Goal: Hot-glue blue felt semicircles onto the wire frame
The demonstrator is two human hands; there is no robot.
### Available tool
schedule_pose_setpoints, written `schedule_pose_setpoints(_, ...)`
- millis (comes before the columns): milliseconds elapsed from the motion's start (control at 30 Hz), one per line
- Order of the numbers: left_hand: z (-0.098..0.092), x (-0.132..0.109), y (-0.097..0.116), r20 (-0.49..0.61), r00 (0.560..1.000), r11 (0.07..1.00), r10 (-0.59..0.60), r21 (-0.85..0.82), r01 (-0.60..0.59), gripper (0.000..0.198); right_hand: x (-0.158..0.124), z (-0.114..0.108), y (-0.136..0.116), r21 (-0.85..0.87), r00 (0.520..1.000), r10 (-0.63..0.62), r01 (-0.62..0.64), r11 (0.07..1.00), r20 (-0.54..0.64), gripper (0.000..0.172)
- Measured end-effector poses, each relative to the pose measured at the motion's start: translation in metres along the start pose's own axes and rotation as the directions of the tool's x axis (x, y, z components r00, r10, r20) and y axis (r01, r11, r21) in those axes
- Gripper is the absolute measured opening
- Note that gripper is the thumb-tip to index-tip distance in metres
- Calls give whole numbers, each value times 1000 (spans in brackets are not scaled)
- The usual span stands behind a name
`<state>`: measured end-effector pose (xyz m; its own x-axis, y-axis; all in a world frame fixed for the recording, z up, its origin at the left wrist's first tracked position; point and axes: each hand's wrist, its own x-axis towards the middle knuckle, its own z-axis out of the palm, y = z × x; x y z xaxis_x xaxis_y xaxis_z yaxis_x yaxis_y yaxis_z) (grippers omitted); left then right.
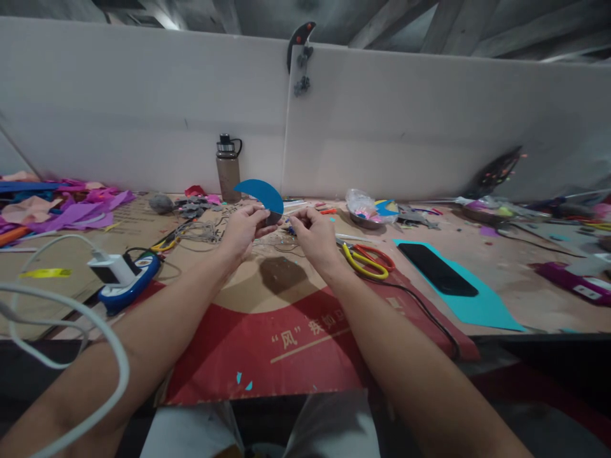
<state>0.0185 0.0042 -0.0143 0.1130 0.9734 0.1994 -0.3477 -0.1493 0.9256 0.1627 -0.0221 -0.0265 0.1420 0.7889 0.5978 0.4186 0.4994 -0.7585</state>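
My left hand (245, 232) is closed on a blue crescent-shaped piece (261, 191), gripping it near its lower end above the cardboard. The piece looks thin and flat, like felt or foam; its lower part turns dark beside my fingers. Just to the right, my right hand (312, 232) has thumb and fingers pinched together, close to the crescent's edge. Whatever it holds is too small to make out. Scissors (367, 261) with yellow and red-orange handles lie beside my right wrist. Tangled thin cord (205, 232) lies left of my left hand.
A blue-and-white power strip (128, 286) with a white cable stands at the left. A black phone (436, 268) rests on a turquoise sheet (482, 312) at the right. Behind are a bottle (229, 172), a plastic-wrapped bowl (370, 213) and a white partition (143, 108). Purple scraps (81, 213) lie far left.
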Motion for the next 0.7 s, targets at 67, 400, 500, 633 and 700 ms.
schedule_pose_setpoints(67,-5,4,0,-32,999,1000,19,9,-19,6,1,0,1,10,1000,6,-6,1000,0,17)
schedule_pose_setpoints(400,-61,46,20,-406,895,959,188,-121,-256,9,7,-10,5,4,999,34,-34,999,-17,18)
schedule_pose_setpoints(500,-71,49,36,-496,846,933,194,-174,-316,9,10,-16,4,75,999,38,-36,997,-24,17)
schedule_pose_setpoints(633,-75,49,44,-514,832,909,210,-211,-360,8,9,-24,-3,311,972,63,-133,941,226,20)
schedule_pose_setpoints(700,-73,49,39,-466,852,914,240,-186,-360,7,5,-25,-7,337,891,31,-204,919,453,21)
